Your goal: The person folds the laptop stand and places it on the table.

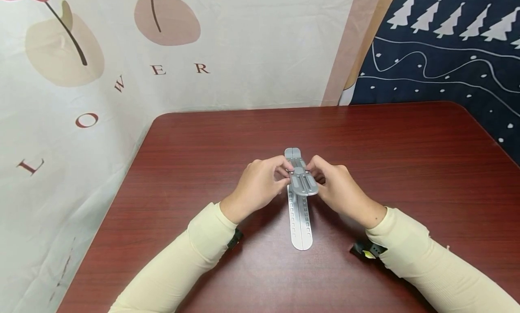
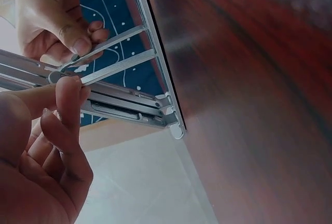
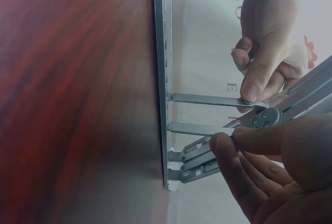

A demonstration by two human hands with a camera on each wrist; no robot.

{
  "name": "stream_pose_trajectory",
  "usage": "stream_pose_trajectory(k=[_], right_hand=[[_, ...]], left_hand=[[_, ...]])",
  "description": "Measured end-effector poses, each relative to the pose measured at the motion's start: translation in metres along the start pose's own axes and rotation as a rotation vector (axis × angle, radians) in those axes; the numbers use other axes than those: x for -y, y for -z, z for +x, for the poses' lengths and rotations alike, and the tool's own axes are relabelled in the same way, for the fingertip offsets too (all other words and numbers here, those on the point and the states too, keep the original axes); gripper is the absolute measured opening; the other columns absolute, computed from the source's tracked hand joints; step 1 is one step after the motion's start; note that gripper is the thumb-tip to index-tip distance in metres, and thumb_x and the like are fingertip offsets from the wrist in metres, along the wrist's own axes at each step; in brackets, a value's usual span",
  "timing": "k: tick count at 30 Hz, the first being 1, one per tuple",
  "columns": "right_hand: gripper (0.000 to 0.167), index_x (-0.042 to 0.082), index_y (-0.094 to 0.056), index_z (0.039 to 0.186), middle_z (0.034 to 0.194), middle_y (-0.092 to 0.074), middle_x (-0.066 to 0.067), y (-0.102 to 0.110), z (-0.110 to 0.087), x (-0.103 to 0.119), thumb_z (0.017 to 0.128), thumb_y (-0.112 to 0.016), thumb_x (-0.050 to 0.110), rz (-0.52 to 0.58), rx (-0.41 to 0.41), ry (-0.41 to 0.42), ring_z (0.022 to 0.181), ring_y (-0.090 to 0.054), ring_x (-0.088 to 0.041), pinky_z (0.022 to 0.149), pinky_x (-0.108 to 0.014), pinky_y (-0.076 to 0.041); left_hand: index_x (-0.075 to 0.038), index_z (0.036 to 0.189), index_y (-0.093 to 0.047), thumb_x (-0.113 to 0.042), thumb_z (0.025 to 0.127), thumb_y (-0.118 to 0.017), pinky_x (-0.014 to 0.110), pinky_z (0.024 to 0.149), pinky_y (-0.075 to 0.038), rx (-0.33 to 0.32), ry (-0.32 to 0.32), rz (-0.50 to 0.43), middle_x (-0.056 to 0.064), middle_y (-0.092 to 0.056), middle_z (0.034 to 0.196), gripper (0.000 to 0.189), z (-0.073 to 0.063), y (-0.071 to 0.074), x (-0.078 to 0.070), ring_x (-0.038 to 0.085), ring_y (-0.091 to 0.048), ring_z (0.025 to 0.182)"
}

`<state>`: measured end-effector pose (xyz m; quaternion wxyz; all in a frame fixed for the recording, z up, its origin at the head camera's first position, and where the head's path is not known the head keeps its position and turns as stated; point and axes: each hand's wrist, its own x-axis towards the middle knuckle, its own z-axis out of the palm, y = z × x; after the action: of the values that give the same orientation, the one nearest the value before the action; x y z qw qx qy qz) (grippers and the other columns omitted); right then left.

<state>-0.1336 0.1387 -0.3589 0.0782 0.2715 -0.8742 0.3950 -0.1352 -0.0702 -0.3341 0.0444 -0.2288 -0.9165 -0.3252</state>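
A grey metal folding laptop stand (image 1: 301, 234) lies lengthwise on the table, its slotted base flat and its upper arm (image 1: 304, 185) raised at a slant. Two thin support struts (image 2: 122, 67) run from near the round hinge (image 3: 267, 117) down to the base. My left hand (image 1: 258, 181) pinches one strut at its upper end, between thumb and fingers. On the opposite side, my right hand (image 1: 342, 186) pinches the other strut (image 3: 202, 128) the same way. Both hands are level with each other beside the hinge, above the base.
The stand rests on a reddish-brown wooden table (image 1: 195, 146) with rounded far corners. A white printed cloth (image 1: 260, 56) hangs behind and to the left. At the back right hangs a dark blue cloth (image 1: 430, 65) with white trees. Dark straps (image 1: 375, 250) sit at the wrists.
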Motion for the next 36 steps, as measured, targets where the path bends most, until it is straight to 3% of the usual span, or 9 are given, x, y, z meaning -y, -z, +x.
stream_pose_trajectory(k=[5,9,16,26,36], right_hand=[[0.027,0.006,-0.059,0.1,0.083,-0.075,-0.003,0.0003,-0.0003,0.0012,0.081,-0.07,-0.009,-0.017,-0.001,0.0,0.074,-0.071,-0.012,0.068,-0.03,-0.058],[0.027,0.006,-0.059,0.1,0.083,-0.075,-0.004,0.0003,-0.0003,0.0026,0.08,-0.069,-0.01,-0.036,-0.002,-0.001,0.073,-0.07,-0.012,0.067,-0.031,-0.058],[0.027,0.005,-0.06,0.1,0.087,-0.076,-0.006,0.0014,-0.0001,0.0037,0.081,-0.07,-0.01,-0.043,-0.011,0.015,0.076,-0.073,-0.016,0.069,-0.033,-0.06],[0.031,0.004,-0.056,0.102,0.085,-0.074,-0.004,0.006,0.0013,0.0028,0.079,-0.063,-0.016,-0.019,0.021,0.021,0.074,-0.071,-0.013,0.067,-0.029,-0.058],[0.033,0.006,-0.054,0.102,0.083,-0.076,-0.005,0.0067,0.0004,0.0017,0.079,-0.059,-0.017,0.009,0.045,0.023,0.074,-0.072,-0.013,0.066,-0.031,-0.058]], left_hand=[[-0.018,0.099,-0.07,-0.01,0.083,-0.08,0.023,0.061,-0.046,-0.001,-0.003,-0.005,-0.006,-0.078,0.087,0.02,0.0,-0.0002,-0.0007,-0.007,-0.056,0.052],[-0.018,0.099,-0.071,-0.01,0.083,-0.08,0.024,0.059,-0.044,-0.012,-0.016,-0.003,-0.006,-0.078,0.087,0.02,-0.0006,-0.0006,0.0001,-0.002,-0.057,0.051],[-0.018,0.098,-0.071,-0.009,0.082,-0.081,0.026,0.061,-0.044,-0.042,-0.051,0.009,-0.007,-0.078,0.087,0.021,-0.0009,-0.0002,0.001,0.009,-0.071,0.071],[-0.017,0.098,-0.071,-0.009,0.083,-0.079,0.021,0.053,-0.041,-0.007,-0.02,-0.053,-0.006,-0.078,0.087,0.018,0.0008,0.0019,0.0003,0.0,-0.056,0.052],[-0.017,0.098,-0.071,-0.008,0.083,-0.079,0.021,0.054,-0.04,-0.004,-0.014,-0.058,-0.007,-0.078,0.087,0.019,0.0005,0.0011,0.0004,0.0,-0.056,0.053]])
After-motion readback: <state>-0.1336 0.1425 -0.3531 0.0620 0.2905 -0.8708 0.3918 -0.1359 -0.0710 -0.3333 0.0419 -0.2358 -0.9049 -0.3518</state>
